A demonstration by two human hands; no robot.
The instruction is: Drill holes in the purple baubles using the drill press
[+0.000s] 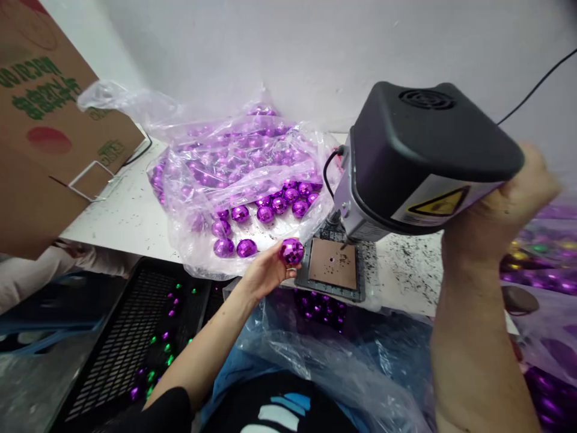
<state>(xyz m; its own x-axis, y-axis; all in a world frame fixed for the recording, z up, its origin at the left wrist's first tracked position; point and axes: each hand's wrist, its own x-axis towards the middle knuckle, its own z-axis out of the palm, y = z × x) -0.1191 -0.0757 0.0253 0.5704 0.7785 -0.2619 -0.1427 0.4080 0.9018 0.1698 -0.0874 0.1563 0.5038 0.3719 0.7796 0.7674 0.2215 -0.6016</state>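
My left hand (265,270) is closed around a shiny purple mirrored ball (292,251), at the left edge of a small bench drill press's base. The black-covered head of the drill press (433,156) carries a yellow warning label. Below it, a brown square plate (332,263) with a small hole lies on the dark base, with dark shavings scattered over it. My right hand (525,186) is at the far side of the machine head; its fingers are blurred and partly hidden. Purple balls (265,214) spill from an open clear plastic bag (193,210) to the left.
A cardboard box (49,138) stands at the left on the white table (135,222). Below is a black crate (108,355) with green and purple balls. Clear plastic (333,355) drapes over my lap, and more bagged balls sit at right. Another person's arm (58,270) shows at left.
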